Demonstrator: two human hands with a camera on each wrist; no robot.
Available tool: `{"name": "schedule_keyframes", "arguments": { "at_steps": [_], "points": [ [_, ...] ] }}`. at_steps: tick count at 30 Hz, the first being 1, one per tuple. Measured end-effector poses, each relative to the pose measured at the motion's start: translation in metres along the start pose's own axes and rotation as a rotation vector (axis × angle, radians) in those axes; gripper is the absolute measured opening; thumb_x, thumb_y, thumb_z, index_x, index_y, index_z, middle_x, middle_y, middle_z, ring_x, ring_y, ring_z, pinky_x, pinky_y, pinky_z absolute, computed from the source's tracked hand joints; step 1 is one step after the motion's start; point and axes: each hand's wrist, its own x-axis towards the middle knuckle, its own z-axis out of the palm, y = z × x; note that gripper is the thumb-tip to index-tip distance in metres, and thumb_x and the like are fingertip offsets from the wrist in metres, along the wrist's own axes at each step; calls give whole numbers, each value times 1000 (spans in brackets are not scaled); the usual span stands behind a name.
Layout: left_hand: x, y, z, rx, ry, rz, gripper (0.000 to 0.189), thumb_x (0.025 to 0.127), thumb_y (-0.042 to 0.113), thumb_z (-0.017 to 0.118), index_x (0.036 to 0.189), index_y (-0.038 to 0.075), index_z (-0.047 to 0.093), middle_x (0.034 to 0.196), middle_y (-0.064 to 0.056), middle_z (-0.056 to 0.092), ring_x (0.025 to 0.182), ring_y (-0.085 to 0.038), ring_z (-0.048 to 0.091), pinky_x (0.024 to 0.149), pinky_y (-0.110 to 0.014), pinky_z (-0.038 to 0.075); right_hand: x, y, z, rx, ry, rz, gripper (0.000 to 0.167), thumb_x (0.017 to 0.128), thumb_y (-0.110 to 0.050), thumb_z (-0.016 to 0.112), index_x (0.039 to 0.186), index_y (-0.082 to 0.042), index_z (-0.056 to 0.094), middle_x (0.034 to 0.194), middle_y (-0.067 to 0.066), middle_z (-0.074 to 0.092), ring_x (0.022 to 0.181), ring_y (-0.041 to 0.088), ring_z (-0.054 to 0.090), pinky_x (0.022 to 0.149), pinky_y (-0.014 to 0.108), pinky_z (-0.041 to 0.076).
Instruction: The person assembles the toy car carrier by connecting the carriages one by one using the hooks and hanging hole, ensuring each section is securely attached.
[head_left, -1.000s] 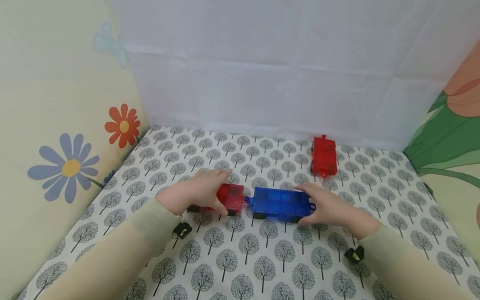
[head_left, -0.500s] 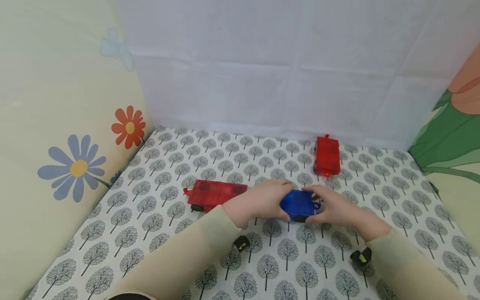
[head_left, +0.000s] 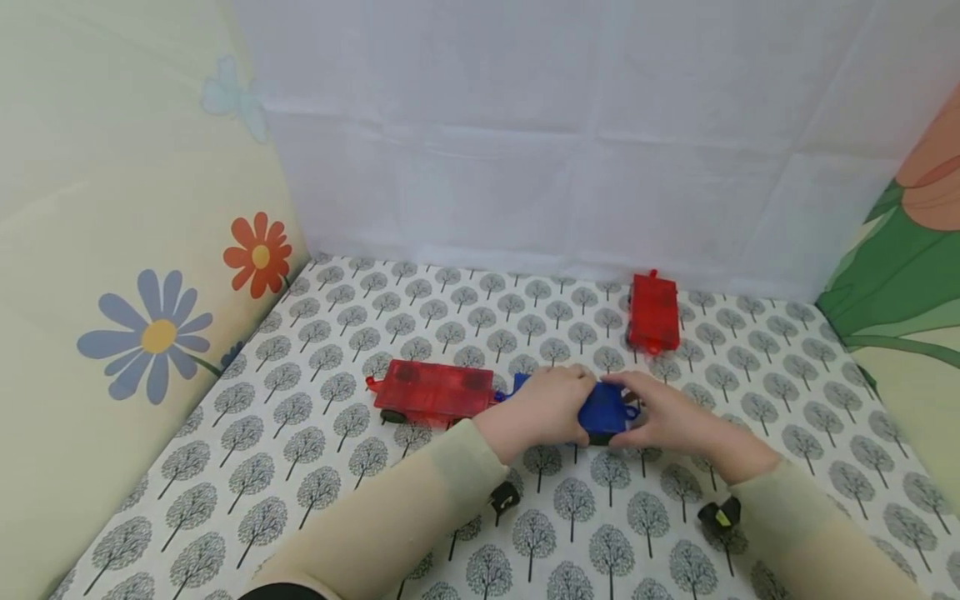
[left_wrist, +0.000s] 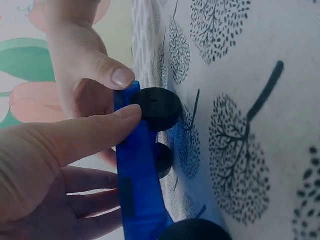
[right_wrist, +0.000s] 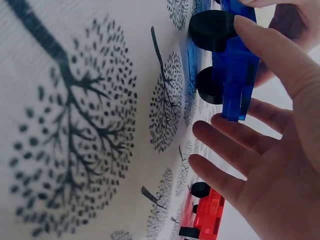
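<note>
A translucent blue toy wagon point(head_left: 602, 410) with black wheels stands on the cloth between both hands. My left hand point(head_left: 546, 408) grips it from above, thumb on the near side and fingers across the far side, hiding its middle. At the right end, beside the end loop, my right hand point(head_left: 663, 414) holds the wagon; its thumb presses the near side by a wheel point(right_wrist: 212, 31) in the right wrist view. A red toy wagon point(head_left: 435, 390) lies in line to the left, its right-hand coupling meeting the blue wagon's left end.
Another red wagon point(head_left: 654, 312) sits farther back on the right, turned lengthwise away. The tree-print cloth point(head_left: 315, 450) covers the table up to a white back wall point(head_left: 480, 192). Flower-painted panels point(head_left: 150, 225) flank the left and right.
My left hand has left the red wagon and moved right onto the blue wagon, lately a little farther along it. My right hand keeps its place at the right end.
</note>
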Motion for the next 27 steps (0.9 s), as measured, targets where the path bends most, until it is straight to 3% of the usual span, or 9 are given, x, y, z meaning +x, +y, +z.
{"name": "schedule_keyframes", "arguments": {
  "at_steps": [4, 6, 10, 14, 20, 24, 27],
  "points": [
    [1, -1, 2, -14, 10, 3, 80, 77, 47, 83, 141, 9, 52, 131, -5, 58, 114, -21, 57, 101, -41, 43, 5, -4, -11, 10, -27, 29, 85, 82, -37, 82, 148, -4, 41, 134, 19, 52, 114, 34, 56, 90, 50, 50],
    [1, -1, 2, -15, 10, 0, 79, 77, 47, 83, 140, 9, 53, 131, -5, 58, 114, -21, 58, 100, -40, 44, 11, -7, -25, 21, 1, 63, 77, 87, -39, 76, 147, -4, 42, 134, 21, 53, 114, 36, 56, 92, 52, 48],
    [2, -1, 2, -13, 5, -6, 80, 77, 47, 83, 141, 9, 52, 132, -5, 57, 114, -21, 58, 99, -41, 45, 26, -10, -60, 20, 161, 193, 61, 98, -45, 59, 142, -4, 48, 132, 22, 54, 117, 40, 54, 94, 57, 45],
    [3, -1, 2, -23, 1, -5, 79, 78, 47, 82, 141, 10, 52, 133, -5, 56, 115, -21, 57, 97, -42, 45, 44, -5, -87, 1, 295, 329, 68, 100, -55, 47, 141, 0, 45, 137, 27, 47, 124, 45, 45, 98, 61, 40],
    [4, -1, 2, -29, 2, -4, 79, 77, 47, 83, 141, 11, 53, 132, -4, 57, 115, -20, 57, 96, -42, 46, 70, 13, -100, -12, 354, 496, 82, 98, -57, 49, 147, 6, 31, 143, 33, 37, 126, 48, 41, 98, 60, 41],
    [4, -1, 2, -34, -5, -7, 79, 76, 46, 83, 140, 11, 53, 131, -4, 57, 114, -19, 57, 96, -40, 46, 82, 26, -96, -41, 367, 594, 92, 96, -56, 54, 152, 8, 18, 147, 38, 24, 126, 52, 36, 96, 60, 43],
    [4, -2, 2, -39, -13, -11, 78, 76, 46, 84, 140, 11, 53, 131, -3, 57, 113, -18, 58, 96, -40, 46, 90, 33, -89, -73, 353, 640, 99, 93, -56, 58, 151, 10, 12, 142, 40, 26, 120, 52, 40, 90, 58, 49]
  ]
}}
